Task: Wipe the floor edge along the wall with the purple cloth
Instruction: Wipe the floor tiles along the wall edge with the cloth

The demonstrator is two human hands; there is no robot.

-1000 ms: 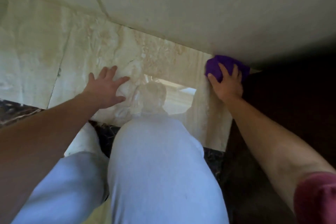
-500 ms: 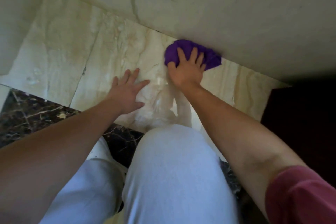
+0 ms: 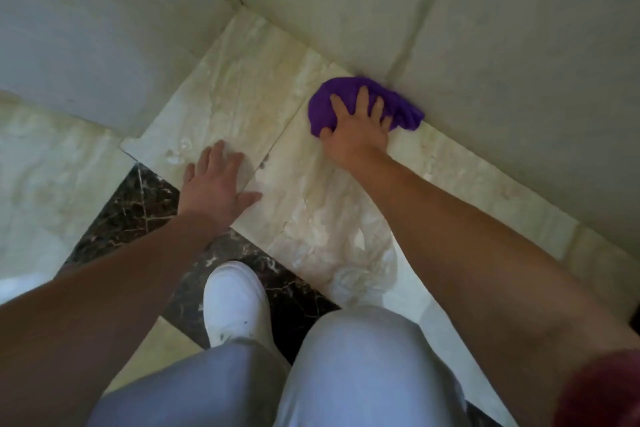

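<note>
The purple cloth (image 3: 403, 104) is bunched on the cream marble floor (image 3: 242, 80), pushed up against the foot of the pale wall (image 3: 502, 62). My right hand (image 3: 358, 130) presses down on it with fingers spread, thumb hooked around its near side. My left hand (image 3: 216, 184) lies flat on the floor tile to the left, palm down, holding nothing. The floor edge runs diagonally from the corner at upper middle down to the right.
A second wall (image 3: 104, 28) meets the first at a corner (image 3: 239, 3) left of the cloth. A dark veined marble strip (image 3: 138, 208) crosses the floor. My white shoe (image 3: 235, 302) and grey-trousered knees (image 3: 363, 367) fill the bottom.
My right hand has slid the cloth leftward along the wall foot, away from the dark area toward the corner. My view has shifted left, and my left hand has moved left on the floor.
</note>
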